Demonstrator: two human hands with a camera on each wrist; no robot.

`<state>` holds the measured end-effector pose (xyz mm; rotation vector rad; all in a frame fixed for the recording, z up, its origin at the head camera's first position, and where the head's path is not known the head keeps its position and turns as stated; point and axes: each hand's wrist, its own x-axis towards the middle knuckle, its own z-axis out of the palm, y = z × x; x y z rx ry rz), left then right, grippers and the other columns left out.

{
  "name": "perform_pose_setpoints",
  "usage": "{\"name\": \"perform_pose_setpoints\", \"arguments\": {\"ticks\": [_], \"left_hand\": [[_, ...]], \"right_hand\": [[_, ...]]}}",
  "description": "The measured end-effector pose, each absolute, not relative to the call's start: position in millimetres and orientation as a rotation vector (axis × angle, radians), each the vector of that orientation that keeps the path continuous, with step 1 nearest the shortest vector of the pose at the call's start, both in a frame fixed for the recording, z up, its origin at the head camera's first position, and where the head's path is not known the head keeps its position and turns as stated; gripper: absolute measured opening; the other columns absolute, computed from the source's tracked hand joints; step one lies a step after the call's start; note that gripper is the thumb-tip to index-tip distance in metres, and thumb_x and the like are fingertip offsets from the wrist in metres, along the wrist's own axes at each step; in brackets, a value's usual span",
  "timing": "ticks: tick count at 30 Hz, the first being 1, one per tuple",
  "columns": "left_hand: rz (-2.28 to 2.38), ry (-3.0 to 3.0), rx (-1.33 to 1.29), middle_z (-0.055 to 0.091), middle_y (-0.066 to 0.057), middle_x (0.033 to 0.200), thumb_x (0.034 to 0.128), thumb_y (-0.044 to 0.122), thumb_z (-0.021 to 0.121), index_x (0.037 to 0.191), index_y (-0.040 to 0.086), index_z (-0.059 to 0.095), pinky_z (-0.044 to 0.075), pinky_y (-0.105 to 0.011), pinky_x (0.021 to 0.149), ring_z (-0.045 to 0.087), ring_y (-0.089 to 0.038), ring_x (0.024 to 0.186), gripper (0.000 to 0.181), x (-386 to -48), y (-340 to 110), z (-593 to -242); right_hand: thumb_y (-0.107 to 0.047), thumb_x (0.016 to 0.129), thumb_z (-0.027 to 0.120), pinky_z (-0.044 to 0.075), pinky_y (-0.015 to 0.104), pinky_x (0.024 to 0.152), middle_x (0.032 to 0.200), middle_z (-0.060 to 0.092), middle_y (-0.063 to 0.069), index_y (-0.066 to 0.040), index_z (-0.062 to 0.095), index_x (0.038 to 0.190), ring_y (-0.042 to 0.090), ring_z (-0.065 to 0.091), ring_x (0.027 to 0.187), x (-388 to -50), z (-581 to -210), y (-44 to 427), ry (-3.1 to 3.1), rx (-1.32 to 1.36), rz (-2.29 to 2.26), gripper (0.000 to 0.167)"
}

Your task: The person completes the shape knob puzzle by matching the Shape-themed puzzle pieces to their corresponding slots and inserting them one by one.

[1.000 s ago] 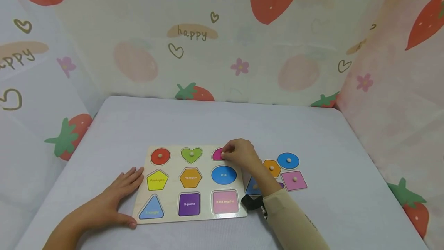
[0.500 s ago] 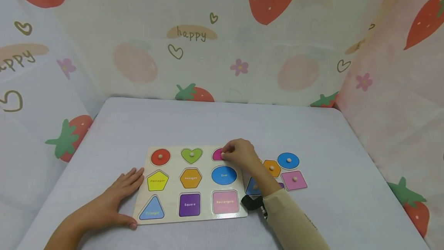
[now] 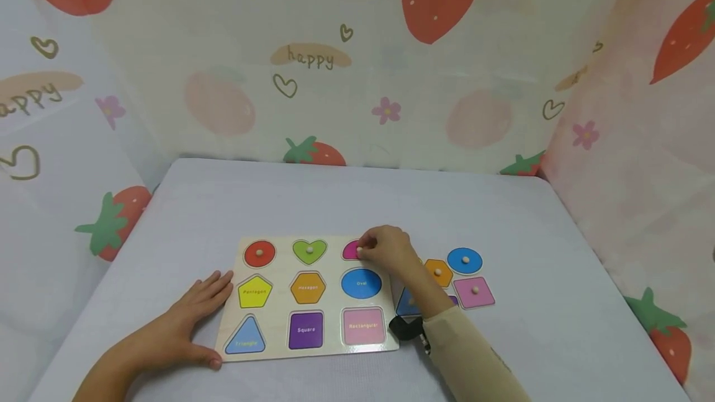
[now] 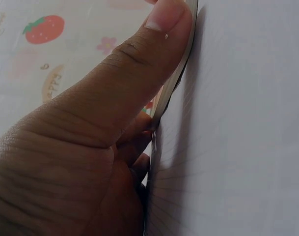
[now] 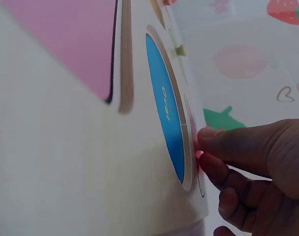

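Your left hand (image 3: 187, 321) lies spread against the board (image 3: 281, 290), prob bracing it, while your right hand (image 3: 391, 250) pinches the magenta piece (image 3: 349, 249) by its knob (image 3: 360, 251).

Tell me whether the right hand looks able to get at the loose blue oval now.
Probably yes, after letting go: the right hand pinches the magenta piece, but the loose blue oval lies nearby on the table with nothing covering it.

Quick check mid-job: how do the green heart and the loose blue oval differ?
Shape and color: the heart is green and heart-shaped; the oval is blue and rounded.
Place: the heart sits in the board's far row; the oval lies on the table, right of the board.
Both have a pale knob.
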<state>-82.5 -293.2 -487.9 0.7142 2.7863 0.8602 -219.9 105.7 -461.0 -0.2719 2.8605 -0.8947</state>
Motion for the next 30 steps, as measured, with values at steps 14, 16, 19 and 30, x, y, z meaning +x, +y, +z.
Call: {"name": "perform_pose_setpoints", "arguments": {"ticks": [14, 16, 19, 30], "left_hand": [[0.829, 2.746, 0.635, 0.023, -0.008, 0.170, 0.0611, 0.072, 0.082, 0.160, 0.009, 0.035, -0.012, 0.000, 0.111, 0.006, -0.025, 0.159, 0.127, -82, -292, -491], [0.825, 2.744, 0.628, 0.023, -0.007, 0.171, 0.0610, 0.073, 0.082, 0.160, 0.009, 0.034, -0.012, 0.000, 0.111, 0.005, -0.024, 0.159, 0.127, -81, -292, -491], [0.822, 2.748, 0.633, 0.023, -0.008, 0.171, 0.0610, 0.073, 0.082, 0.160, 0.009, 0.034, -0.011, 0.000, 0.111, 0.003, -0.021, 0.160, 0.128, -82, -292, -491], [0.805, 2.799, 0.758, 0.027, -0.012, 0.169, 0.0628, 0.073, 0.081, 0.159, 0.005, 0.035, -0.009, -0.002, 0.114, -0.005, 0.002, 0.156, 0.126, -85, -293, -489]], "right_hand": [[-0.021, 0.090, 0.079, 0.057, 0.040, 0.091, 0.100, 0.073, -0.004, -0.017, 0.079, 0.110, 0.021, 0.058, 0.103, -212, -439, 141, 2.857, -0.431, -0.969, 0.020], [-0.021, 0.090, 0.079, 0.057, 0.042, 0.092, 0.101, 0.073, -0.004, -0.018, 0.079, 0.110, 0.022, 0.058, 0.104, -211, -437, 149, 2.887, -0.429, -0.954, 0.020], [-0.021, 0.091, 0.079, 0.057, 0.044, 0.094, 0.102, 0.072, -0.002, -0.019, 0.079, 0.111, 0.024, 0.059, 0.106, -209, -436, 161, 2.920, -0.410, -0.940, 0.020], [-0.020, 0.089, 0.079, 0.057, 0.044, 0.093, 0.100, 0.070, -0.001, -0.017, 0.079, 0.112, 0.026, 0.057, 0.107, -204, -450, 192, 2.908, -0.291, -0.943, 0.023]]}}
